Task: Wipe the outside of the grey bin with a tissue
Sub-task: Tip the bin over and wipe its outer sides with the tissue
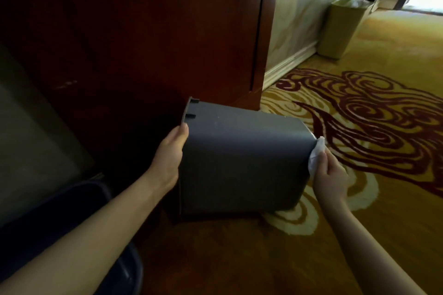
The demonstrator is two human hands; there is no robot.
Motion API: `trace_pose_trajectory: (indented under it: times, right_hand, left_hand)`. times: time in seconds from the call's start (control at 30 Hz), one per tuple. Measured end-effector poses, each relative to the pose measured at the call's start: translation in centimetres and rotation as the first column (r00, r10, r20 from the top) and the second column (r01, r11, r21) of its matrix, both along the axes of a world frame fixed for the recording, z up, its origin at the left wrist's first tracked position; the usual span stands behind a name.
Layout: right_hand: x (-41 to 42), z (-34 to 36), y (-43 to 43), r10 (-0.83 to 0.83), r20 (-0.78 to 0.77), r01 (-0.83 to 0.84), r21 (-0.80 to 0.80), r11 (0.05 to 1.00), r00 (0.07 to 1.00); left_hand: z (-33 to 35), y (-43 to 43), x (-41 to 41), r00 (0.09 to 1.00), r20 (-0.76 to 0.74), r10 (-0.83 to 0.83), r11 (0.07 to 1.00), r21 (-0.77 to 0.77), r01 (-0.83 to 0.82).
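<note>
Bin [242, 163] on its side, rim leftward, base toward tissue [316, 154].

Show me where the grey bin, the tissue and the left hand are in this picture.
grey bin [242, 165]: head view, on its broad side wall.
tissue [316, 154]: head view, on the white fold at the bin's base.
left hand [169, 153]: head view, on its back.

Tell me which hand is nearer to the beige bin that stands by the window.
Right. The right hand presses the tissue on the grey bin's base end, the side toward the beige bin. The left hand grips the rim end, farther away.
</note>
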State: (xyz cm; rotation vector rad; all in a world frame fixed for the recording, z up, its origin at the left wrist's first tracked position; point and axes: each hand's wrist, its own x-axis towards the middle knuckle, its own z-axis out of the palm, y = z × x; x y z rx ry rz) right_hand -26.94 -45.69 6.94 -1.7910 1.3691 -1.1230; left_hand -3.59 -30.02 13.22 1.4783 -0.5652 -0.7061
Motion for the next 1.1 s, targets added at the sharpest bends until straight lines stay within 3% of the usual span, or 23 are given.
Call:
trace_pose_trajectory:
  times: [0.1,0.2,0.33,0.43,0.53,0.67,0.9,1.1]
  right_hand:
    - [-0.1,1.0,0.9,-0.066,0.005,0.066,-0.092,0.994,0.998]
    - [1.1,3.4,2.7,-0.031,0.002,0.031,-0.201,0.979,1.000]
    - [5.2,5.7,8.9,0.315,-0.014,-0.312,-0.169,0.935,0.949]
    - [9.2,5.1,13.0,0.507,-0.335,-0.586,-0.199,0.785,0.794]
    - [11.3,4.1,13.6,0.455,-0.566,-0.647,-0.193,0.737,0.687]
    - [9.6,3.1,11.7,0.383,-0.631,-0.624,-0.210,0.753,0.675]
    - [2.7,2.1,5.5,0.164,-0.601,-0.321,-0.163,0.933,0.782]
    - [0.1,1.4,4.4,0.046,-0.608,-0.252,-0.257,0.933,0.792]
  left_hand:
    - [-1.3,2.6,-1.1,0.997,-0.022,-0.070,0.998,0.006,0.070]
    - [-2.5,4.4,-1.9,0.989,-0.110,-0.096,0.995,0.026,0.099]
    - [-2.8,5.9,-2.1,0.953,-0.267,-0.144,0.989,-0.008,0.147]
    - [-2.5,6.4,-2.2,0.930,-0.322,-0.180,0.984,-0.046,0.174]
    - [-2.1,6.4,-2.0,0.946,-0.258,-0.194,0.980,0.001,0.201]
    - [-2.0,6.5,-2.1,0.969,-0.165,-0.181,0.967,0.150,0.206]
    - [-1.3,6.9,-1.9,0.976,-0.152,-0.157,0.962,0.200,0.185]
    - [1.1,3.7,-0.1,0.985,-0.171,-0.004,0.953,0.297,0.055]
